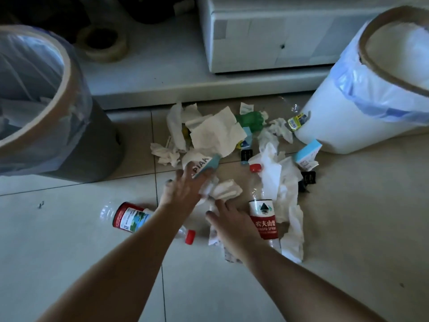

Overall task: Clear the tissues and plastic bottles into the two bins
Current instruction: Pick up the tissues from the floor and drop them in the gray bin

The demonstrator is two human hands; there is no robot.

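On the floor (69, 263) between the grey bin (76, 126) and the white bin (336, 126) lie tissues (216, 133) and bottles (263, 219). The left hand (183, 191) pinches a crumpled tissue (226, 191). The right hand (229, 225) rests flat, fingers spread. Tissues look soft and light; bunch them. Bottles look slippery; grab around the middle.

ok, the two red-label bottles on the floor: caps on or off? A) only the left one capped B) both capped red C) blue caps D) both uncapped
B: the bottle under the left forearm has a red cap, and the bottle by the right hand has one too.
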